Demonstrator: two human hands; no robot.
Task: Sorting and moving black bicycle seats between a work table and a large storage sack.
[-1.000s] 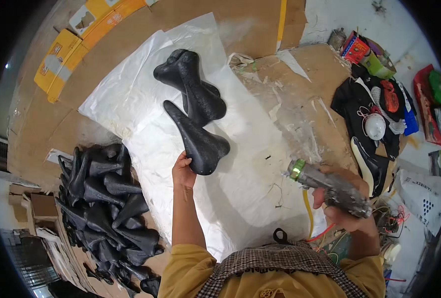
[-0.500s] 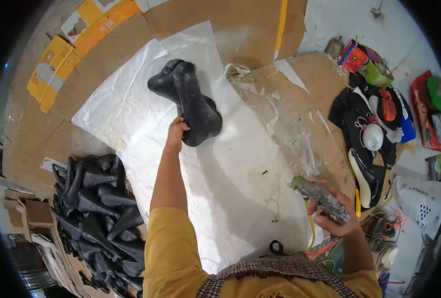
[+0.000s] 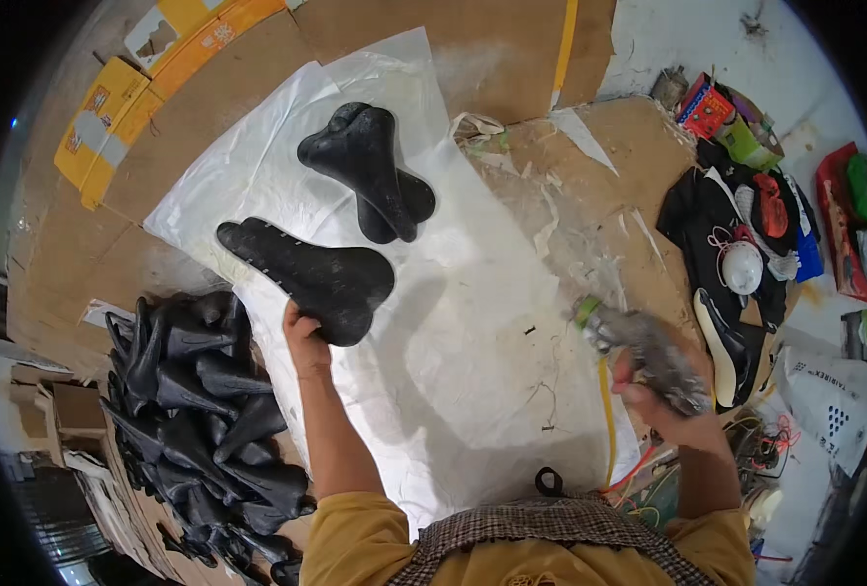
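Observation:
My left hand (image 3: 304,342) grips the edge of a black bicycle saddle (image 3: 321,278), held over the white sheet (image 3: 482,371) with its broad end toward the right. Beyond it, black saddles (image 3: 360,161) lie overlapping on the sheet; how many overlap I cannot tell. At the right, my right hand (image 3: 663,396) is closed around a grey, crusted spray gun (image 3: 643,352) with a green ring at its front end. The gun and fingers are slightly blurred. A yellow hose (image 3: 606,420) runs down beside that hand.
A heap of black saddles (image 3: 199,391) lies at the left. Cardboard (image 3: 433,34) surrounds the sheet. On the right are dark cloth (image 3: 687,220), a white mask (image 3: 741,267), a shoe (image 3: 721,342) and a white bag (image 3: 824,400). Tangled wires (image 3: 761,444) lie near my right arm.
My left hand has moved down and left, bringing a saddle away from the others, which stay on the sheet. The spray gun has shifted slightly up and right.

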